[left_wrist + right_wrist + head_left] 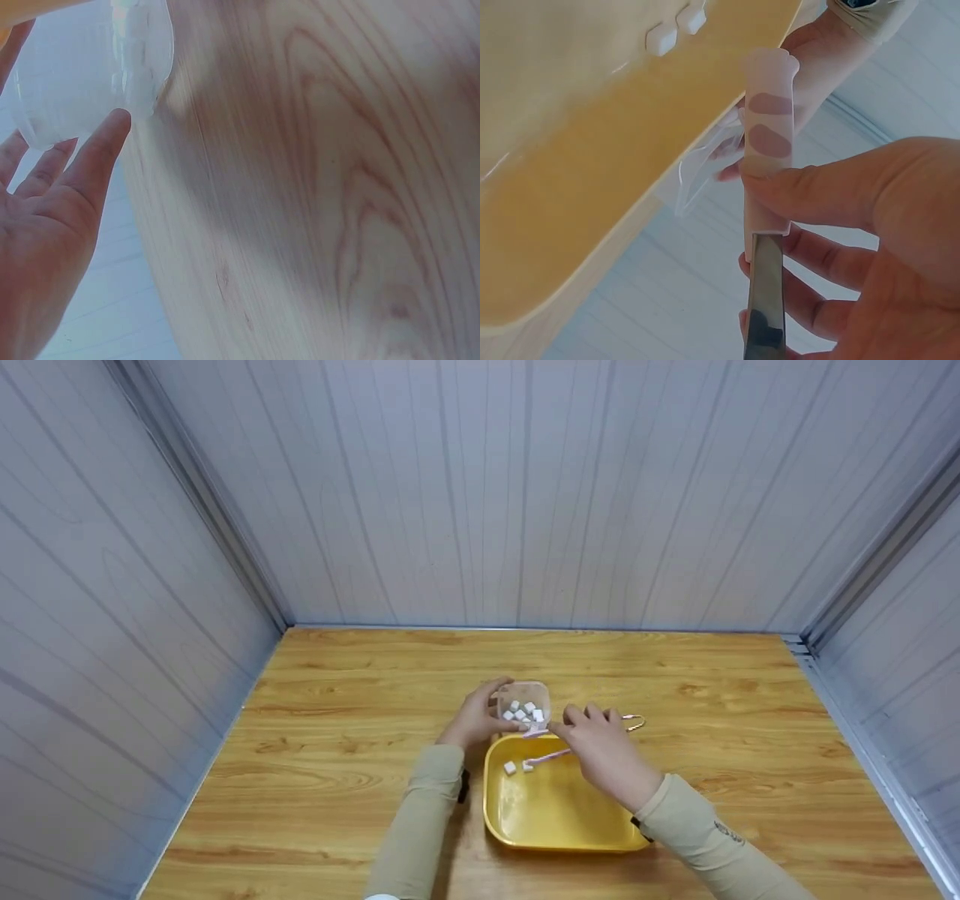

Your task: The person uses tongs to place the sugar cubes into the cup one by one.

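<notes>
My left hand (478, 718) holds a clear plastic box (525, 691) with several white cubes (520, 715) in it, close over the far rim of a yellow tray (570, 814). Its fingers lie along the box's side in the left wrist view. With my right hand (606, 750) I grip metal tongs with pink ends (769, 79), thumb on one pink sleeve. The two tong arms are spread apart. One pink tip is at the box's near edge; the other overlaps a white cube (527, 766) in the tray. A second cube (510, 768) lies just left of it.
The tray stands on a wood-grain table (337, 780), with my forearms on either side of it. A pale panelled wall (480, 495) rises behind the table's back edge, and similar walls stand at left and right.
</notes>
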Available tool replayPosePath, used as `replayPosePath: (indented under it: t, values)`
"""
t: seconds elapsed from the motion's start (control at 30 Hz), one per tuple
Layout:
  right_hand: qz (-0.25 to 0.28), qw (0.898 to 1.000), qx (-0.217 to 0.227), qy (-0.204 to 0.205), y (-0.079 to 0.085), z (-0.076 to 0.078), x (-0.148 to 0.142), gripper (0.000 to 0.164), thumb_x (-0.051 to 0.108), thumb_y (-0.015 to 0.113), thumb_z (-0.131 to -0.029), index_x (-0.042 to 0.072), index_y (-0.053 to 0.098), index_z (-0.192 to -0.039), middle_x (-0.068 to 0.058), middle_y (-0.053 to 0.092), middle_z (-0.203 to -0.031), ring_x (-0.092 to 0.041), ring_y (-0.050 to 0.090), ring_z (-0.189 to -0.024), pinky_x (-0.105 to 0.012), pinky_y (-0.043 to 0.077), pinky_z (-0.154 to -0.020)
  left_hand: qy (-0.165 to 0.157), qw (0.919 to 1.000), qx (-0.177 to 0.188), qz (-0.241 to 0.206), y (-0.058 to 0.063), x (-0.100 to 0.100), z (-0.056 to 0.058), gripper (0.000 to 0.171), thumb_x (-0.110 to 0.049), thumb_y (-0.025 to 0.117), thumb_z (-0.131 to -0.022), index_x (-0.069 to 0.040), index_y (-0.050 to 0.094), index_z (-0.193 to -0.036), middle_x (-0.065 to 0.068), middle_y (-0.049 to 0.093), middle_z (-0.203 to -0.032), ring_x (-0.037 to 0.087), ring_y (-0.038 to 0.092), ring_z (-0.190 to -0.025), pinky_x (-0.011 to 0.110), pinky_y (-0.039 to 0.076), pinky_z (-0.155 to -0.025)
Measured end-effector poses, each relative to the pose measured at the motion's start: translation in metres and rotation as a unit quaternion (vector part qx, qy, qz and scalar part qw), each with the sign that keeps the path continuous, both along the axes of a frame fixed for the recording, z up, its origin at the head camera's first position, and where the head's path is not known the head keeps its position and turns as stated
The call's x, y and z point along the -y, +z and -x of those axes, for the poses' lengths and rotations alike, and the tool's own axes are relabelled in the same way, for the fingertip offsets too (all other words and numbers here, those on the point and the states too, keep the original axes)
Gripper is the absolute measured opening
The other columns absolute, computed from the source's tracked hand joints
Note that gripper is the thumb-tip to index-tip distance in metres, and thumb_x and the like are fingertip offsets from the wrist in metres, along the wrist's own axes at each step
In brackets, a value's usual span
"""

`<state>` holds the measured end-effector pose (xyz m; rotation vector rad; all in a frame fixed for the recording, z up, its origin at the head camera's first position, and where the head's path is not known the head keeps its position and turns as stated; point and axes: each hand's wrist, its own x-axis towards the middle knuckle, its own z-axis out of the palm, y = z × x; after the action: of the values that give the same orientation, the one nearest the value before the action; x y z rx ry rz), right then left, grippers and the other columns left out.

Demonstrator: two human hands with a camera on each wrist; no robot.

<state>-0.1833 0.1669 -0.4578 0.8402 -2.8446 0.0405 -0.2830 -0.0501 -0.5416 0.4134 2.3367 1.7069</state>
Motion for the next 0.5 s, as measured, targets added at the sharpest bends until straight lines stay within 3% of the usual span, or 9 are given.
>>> replayPosePath:
  t: [0.23, 0.5]
  values:
    - [-0.003, 1.0, -0.008, 0.008, -0.0027, -0.0017, 0.003, 0.046, -0.004, 0.078, -0.073, 0.019, 0.07, -0.113, -0.003, 0.056, -0.098, -0.024, 0.046, -0.082, -0.039, 0.039, -0.065, 0.003, 0.9999, 0.008, 0.01, 0.0, 0.0001, 0.0003, 0.08, -0.005, 0.084, -0.072, -0.017, 0.046, -0.141, 0.012, 0.039, -0.146, 0.036, 0.043, -0.128, 0.038, 0.048, -0.097]
    - [-0.016, 1.0, 0.006, 0.009, -0.0071, -0.0002, 0.0057, 0.047, -0.004, 0.077, -0.074, 0.019, 0.069, -0.114, -0.005, 0.057, -0.1, -0.025, 0.046, -0.083, -0.041, 0.04, -0.066, 0.007, 0.9996, 0.023, -0.012, -0.0001, -0.0004, -0.0001, 0.08, -0.002, 0.083, -0.071, -0.02, 0.047, -0.14, 0.012, 0.038, -0.147, 0.036, 0.043, -0.128, 0.033, 0.051, -0.093]
